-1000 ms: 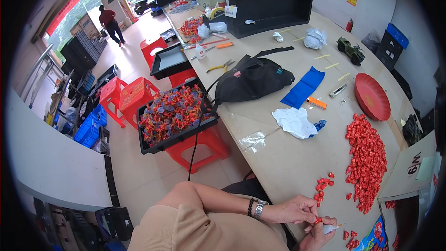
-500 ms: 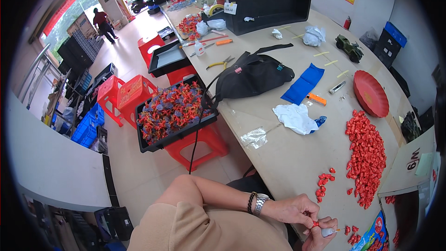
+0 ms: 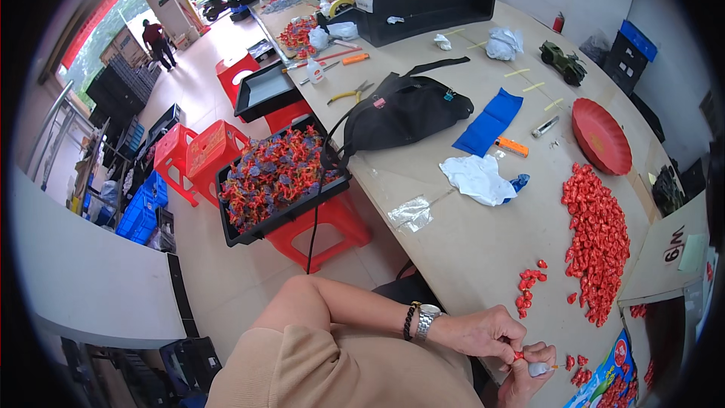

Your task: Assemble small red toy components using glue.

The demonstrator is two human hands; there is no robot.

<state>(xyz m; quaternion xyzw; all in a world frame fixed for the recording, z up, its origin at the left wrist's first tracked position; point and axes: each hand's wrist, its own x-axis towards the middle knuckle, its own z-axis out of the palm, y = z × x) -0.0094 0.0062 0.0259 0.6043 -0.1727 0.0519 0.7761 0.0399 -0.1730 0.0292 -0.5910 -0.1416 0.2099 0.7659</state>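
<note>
My left hand (image 3: 483,334), with a watch and a dark beaded bracelet at the wrist, pinches a small glossy red piece (image 3: 518,356) between thumb and fingers. Right beside it, my right hand (image 3: 521,384) is closed around a small whitish squeeze bottle (image 3: 539,369) with a thin orange-based tip. That tip points right, away from the red piece. Part of the right hand is hidden behind the left. A few loose red pieces (image 3: 580,375) lie just right of the bottle tip. A short row of similar pieces (image 3: 524,295) lies above my hands on the table.
A large heap of red pieces (image 3: 595,242) spreads at the right, below a red dish (image 3: 601,136). A blue bag (image 3: 610,370) holds more pieces. White cloth (image 3: 477,179) and a black bag (image 3: 408,112) lie farther off. A black crate of red-and-purple parts (image 3: 276,174) stands left on a stool.
Both hands have shifted slightly up and right in the picture, still holding the red piece and the bottle. The whole view has tilted a little.
</note>
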